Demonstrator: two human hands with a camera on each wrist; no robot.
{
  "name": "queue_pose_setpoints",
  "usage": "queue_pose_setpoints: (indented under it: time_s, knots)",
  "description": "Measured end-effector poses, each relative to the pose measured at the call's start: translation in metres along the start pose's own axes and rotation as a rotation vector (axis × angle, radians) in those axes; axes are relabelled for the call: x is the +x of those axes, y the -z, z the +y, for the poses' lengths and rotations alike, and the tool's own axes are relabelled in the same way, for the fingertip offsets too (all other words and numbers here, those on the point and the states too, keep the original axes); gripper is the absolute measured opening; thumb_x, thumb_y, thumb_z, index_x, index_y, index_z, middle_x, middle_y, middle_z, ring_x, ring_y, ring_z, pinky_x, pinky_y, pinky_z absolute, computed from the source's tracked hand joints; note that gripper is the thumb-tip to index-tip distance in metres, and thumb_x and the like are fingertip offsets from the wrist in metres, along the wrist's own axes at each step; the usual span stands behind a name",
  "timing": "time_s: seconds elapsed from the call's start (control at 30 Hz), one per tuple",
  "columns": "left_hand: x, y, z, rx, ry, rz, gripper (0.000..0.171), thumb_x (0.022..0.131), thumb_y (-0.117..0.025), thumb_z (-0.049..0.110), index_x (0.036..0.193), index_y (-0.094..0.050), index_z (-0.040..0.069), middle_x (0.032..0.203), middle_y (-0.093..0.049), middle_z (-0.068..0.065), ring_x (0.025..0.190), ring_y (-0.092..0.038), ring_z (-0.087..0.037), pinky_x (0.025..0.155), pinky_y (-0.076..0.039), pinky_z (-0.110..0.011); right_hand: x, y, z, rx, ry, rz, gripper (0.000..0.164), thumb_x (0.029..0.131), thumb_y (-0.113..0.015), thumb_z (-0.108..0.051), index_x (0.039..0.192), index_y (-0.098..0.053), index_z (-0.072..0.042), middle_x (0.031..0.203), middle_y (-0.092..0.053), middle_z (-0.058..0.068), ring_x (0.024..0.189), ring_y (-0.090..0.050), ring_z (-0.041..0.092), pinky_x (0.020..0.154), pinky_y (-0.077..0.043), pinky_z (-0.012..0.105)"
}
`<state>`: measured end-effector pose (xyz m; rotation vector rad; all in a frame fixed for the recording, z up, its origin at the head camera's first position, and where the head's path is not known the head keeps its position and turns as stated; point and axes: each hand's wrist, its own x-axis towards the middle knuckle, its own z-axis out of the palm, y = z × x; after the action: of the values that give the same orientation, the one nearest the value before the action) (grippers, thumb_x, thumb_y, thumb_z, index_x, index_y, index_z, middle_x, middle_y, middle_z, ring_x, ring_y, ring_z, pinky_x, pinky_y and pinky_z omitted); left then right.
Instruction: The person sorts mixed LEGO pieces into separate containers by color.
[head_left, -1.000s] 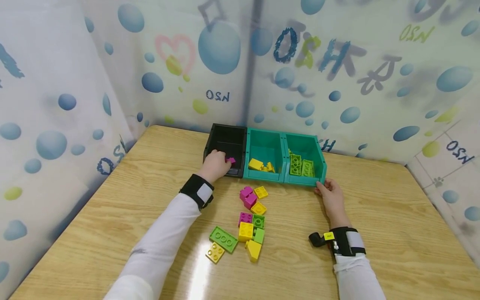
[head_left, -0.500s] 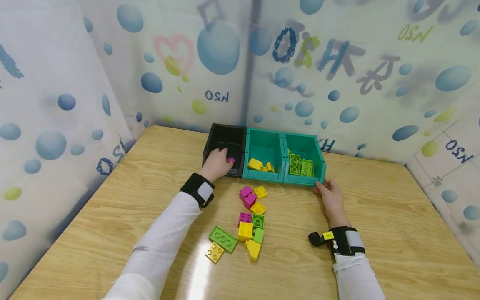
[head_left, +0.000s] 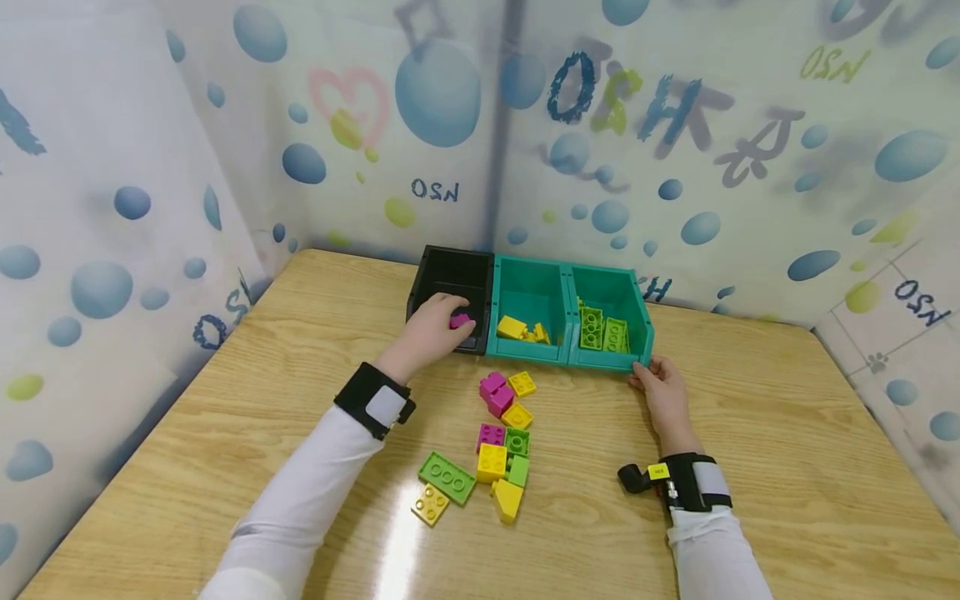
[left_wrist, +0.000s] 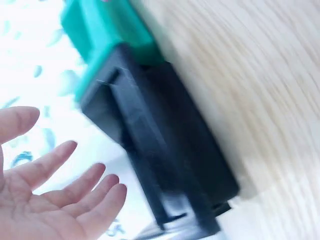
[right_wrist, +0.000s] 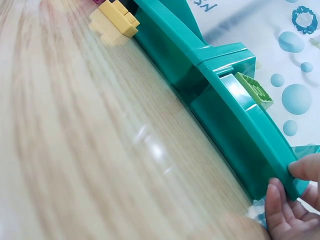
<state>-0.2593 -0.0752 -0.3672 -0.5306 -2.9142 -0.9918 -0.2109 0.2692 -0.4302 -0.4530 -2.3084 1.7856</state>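
Observation:
My left hand point(head_left: 429, 335) is over the front of the black bin point(head_left: 452, 271). Its fingers are spread and hold nothing in the left wrist view, where the hand point(left_wrist: 65, 202) shows beside the bin's wall. Between thumb and fingers in the head view, a magenta toy brick point(head_left: 460, 320) shows in the bin. My right hand point(head_left: 665, 398) pinches the front right corner of the right teal bin point(head_left: 606, 360) between thumb and fingers. Green bricks point(head_left: 591, 328) lie in that bin. Yellow bricks point(head_left: 513, 327) lie in the middle teal bin point(head_left: 527, 353).
The three bins stand side by side near the printed backdrop. In front of them on the wooden table point(head_left: 585, 533) are several loose bricks: magenta ones point(head_left: 498, 397), yellow ones point(head_left: 492, 462) and green ones, including a long green brick point(head_left: 447, 477).
My left hand has let go of the magenta brick, its fingers spreading and the wrist shifting left and toward me. The right hand keeps its grip on the teal bin's corner.

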Motion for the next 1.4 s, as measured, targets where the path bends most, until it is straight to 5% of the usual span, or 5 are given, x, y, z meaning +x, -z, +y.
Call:
queue_pose_setpoints:
  time_s: [0.27, 0.67, 0.97, 1.23, 1.4]
  knots:
    - [-0.024, -0.001, 0.019, 0.014, -0.155, -0.116, 0.039, 0.091, -0.064, 0.023, 0.123, -0.059, 0.002, 0.124, -0.058, -0.016, 0.113, -0.056, -0.03, 0.099, -0.045, -0.04, 0.0, 0.002, 0.0, 0.012, 0.013, 0.005, 0.036, 0.099, -0.048, -0.012, 0.128, -0.042, 0.008, 0.093, -0.048, -0.003, 0.072, -0.056, -0.006, 0.072, -0.047, 0.009]
    - [-0.052, -0.016, 0.037, -0.003, -0.219, -0.356, 0.04, 0.087, -0.069, 0.022, 0.123, -0.06, 0.007, 0.119, -0.061, -0.007, 0.1, -0.057, -0.02, 0.088, -0.049, -0.031, 0.0, 0.001, 0.0, -0.014, 0.009, 0.013, 0.036, 0.099, -0.047, -0.012, 0.129, -0.043, 0.008, 0.094, -0.048, -0.003, 0.073, -0.055, -0.006, 0.072, -0.047, 0.009]
    - [-0.05, -0.025, 0.034, 0.035, -0.244, -0.379, 0.046, 0.089, -0.067, 0.021, 0.131, -0.054, 0.006, 0.124, -0.057, -0.008, 0.104, -0.056, -0.02, 0.092, -0.049, -0.032, 0.0, 0.0, -0.001, -0.004, 0.009, 0.012, 0.034, 0.098, -0.048, -0.01, 0.127, -0.044, 0.008, 0.09, -0.05, -0.006, 0.072, -0.056, -0.006, 0.071, -0.048, 0.009]
    - [-0.049, -0.03, 0.03, 0.078, -0.282, -0.446, 0.045, 0.093, -0.055, 0.003, 0.137, -0.046, 0.005, 0.138, -0.05, -0.009, 0.124, -0.05, -0.024, 0.105, -0.039, -0.038, 0.001, 0.001, 0.0, -0.025, 0.001, 0.013, 0.036, 0.099, -0.048, -0.013, 0.128, -0.043, 0.007, 0.095, -0.048, -0.003, 0.073, -0.055, -0.007, 0.073, -0.047, 0.008]
    - [-0.051, -0.03, 0.031, 0.078, -0.271, -0.422, 0.046, 0.092, -0.057, 0.003, 0.137, -0.048, 0.004, 0.134, -0.05, -0.012, 0.117, -0.052, -0.025, 0.103, -0.042, -0.037, 0.002, 0.001, 0.001, -0.029, -0.004, 0.014, 0.036, 0.099, -0.048, -0.013, 0.129, -0.043, 0.007, 0.095, -0.049, -0.003, 0.073, -0.055, -0.008, 0.072, -0.047, 0.008]
